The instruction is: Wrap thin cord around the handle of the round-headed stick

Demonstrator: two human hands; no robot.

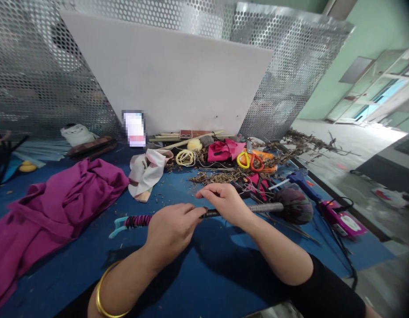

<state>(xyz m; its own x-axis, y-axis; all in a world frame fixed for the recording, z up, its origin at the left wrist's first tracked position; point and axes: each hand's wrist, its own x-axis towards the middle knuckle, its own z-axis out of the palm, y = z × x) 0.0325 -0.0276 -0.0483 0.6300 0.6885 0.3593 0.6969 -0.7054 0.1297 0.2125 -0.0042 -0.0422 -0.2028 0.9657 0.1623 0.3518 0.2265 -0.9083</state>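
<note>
A long wrapped stick (265,207) lies crosswise before me, above the blue table. Its left end is a light-blue fork (117,227) beside a purple and black binding (138,221). The middle is black and the right part grey, ending at a round, dark cloth-covered head (294,204). My left hand (173,226) is closed around the stick left of its middle. My right hand (226,202) is over the black part, thumb and fingers pressed together; what they pinch, if anything, is too small to make out.
Magenta cloth (68,190) covers the left. Pale fabric (147,172), a yellow cord coil (185,157), dried plants (214,177) and scissors (250,161) lie behind my hands. A blue glue gun (303,183) and a pink device (342,218) with a cable lie right. A white board (177,75) stands behind.
</note>
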